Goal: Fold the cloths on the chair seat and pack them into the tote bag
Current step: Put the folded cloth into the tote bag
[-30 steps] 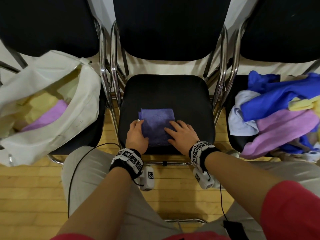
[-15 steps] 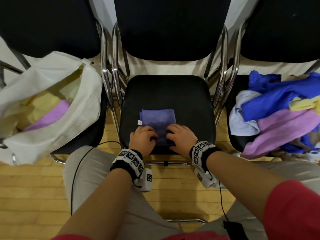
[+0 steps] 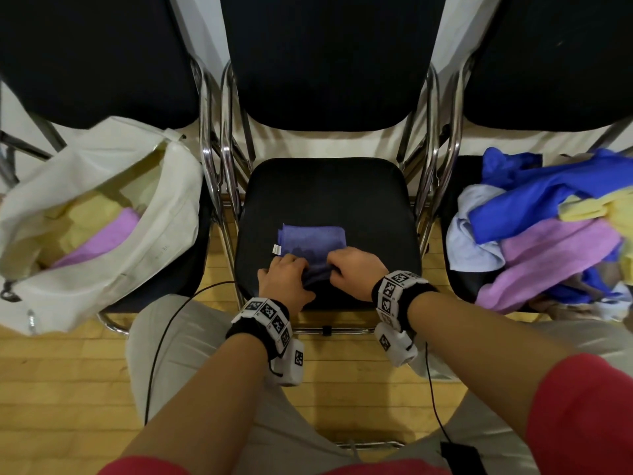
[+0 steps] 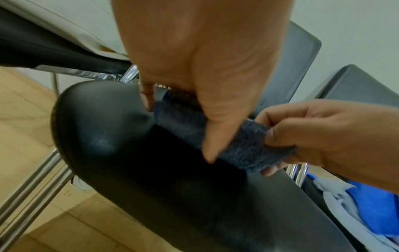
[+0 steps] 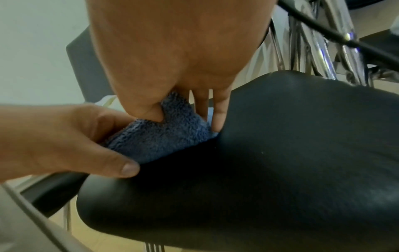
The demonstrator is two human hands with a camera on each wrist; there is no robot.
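A folded purple-blue cloth lies on the black seat of the middle chair. My left hand pinches its near edge at the left, thumb under and fingers over, as the left wrist view shows on the cloth. My right hand pinches the same near edge at the right, lifting it off the seat; the right wrist view shows the cloth between thumb and fingers. The white tote bag sits open on the left chair with yellow and pink cloths inside.
A heap of unfolded cloths, blue, pink, yellow and pale blue, covers the right chair's seat. Chrome chair frames stand between the seats. A black cable runs over my lap. Wooden floor lies below.
Both hands slid back from lying flat on the cloth to its near edge and curled round it. The near edge is now raised and bunched between them.
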